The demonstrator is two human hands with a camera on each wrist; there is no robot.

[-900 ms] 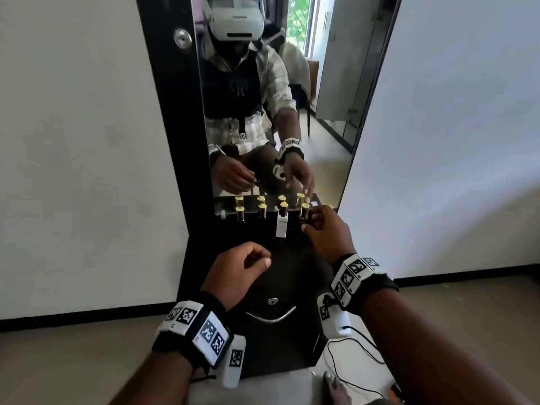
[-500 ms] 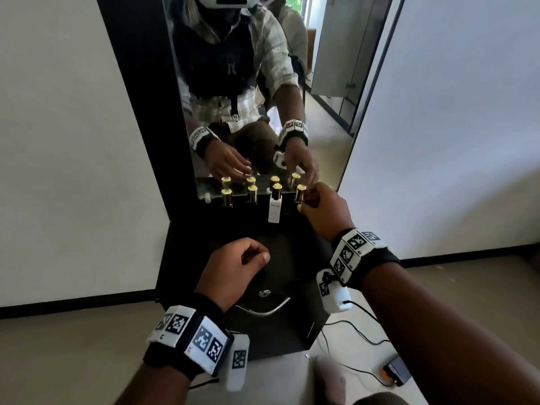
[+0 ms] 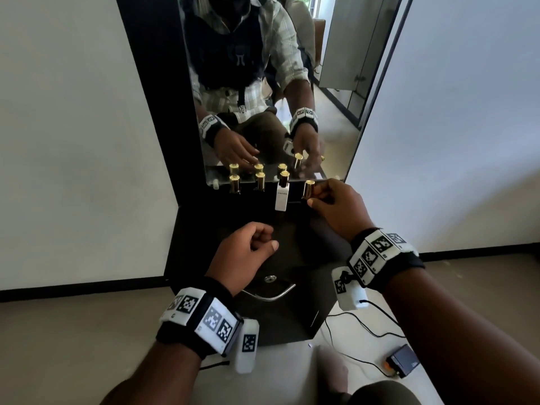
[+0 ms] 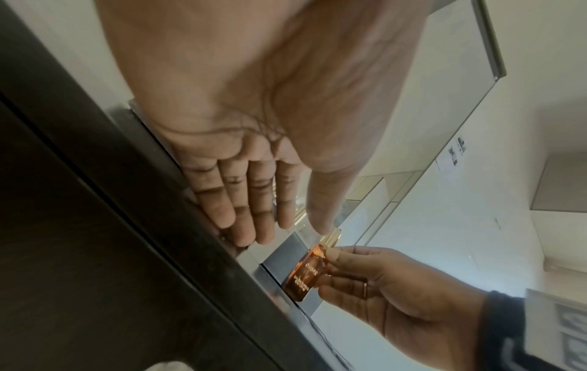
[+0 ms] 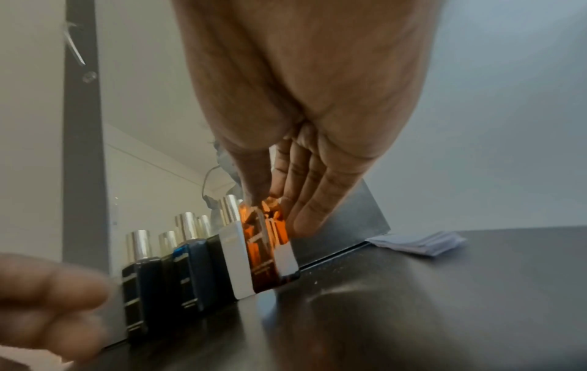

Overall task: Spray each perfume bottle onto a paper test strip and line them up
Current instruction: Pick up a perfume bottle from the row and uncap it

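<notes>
So starting on the left: two dark bottles with gold caps, the far-left bottle (image 3: 234,184) and its neighbour (image 3: 260,181), stand upright against the foot of the mirror (image 3: 336,83), which I'd guess keeps them out of the working space on the black cabinet top (image 3: 204,229). The left hand (image 3: 248,252) hovers over the middle of that top, in front of the row, touching nothing I can see. From the head view the fingers look loosely curled, from its own wrist cam they look nearly straight, so relaxed and empty either way, probably waiting to take a strip. Next along is the white bottle (image 3: 282,197), also upright and touching the amber one in the right wrist view. Then the right hand (image 3: 339,209) has the amber bottle (image 5: 265,241) pinched near its shoulder, thumb on one side and fingers on the other, gold cap (image 3: 308,189) on. Whether its base is on the surface or just off it, I can't tell. Far right, a little stack of paper test strips (image 5: 419,242) lies flat by the mirror's corner, handy for that hand's side. No strip looks sprayed or lined up yet.
</notes>
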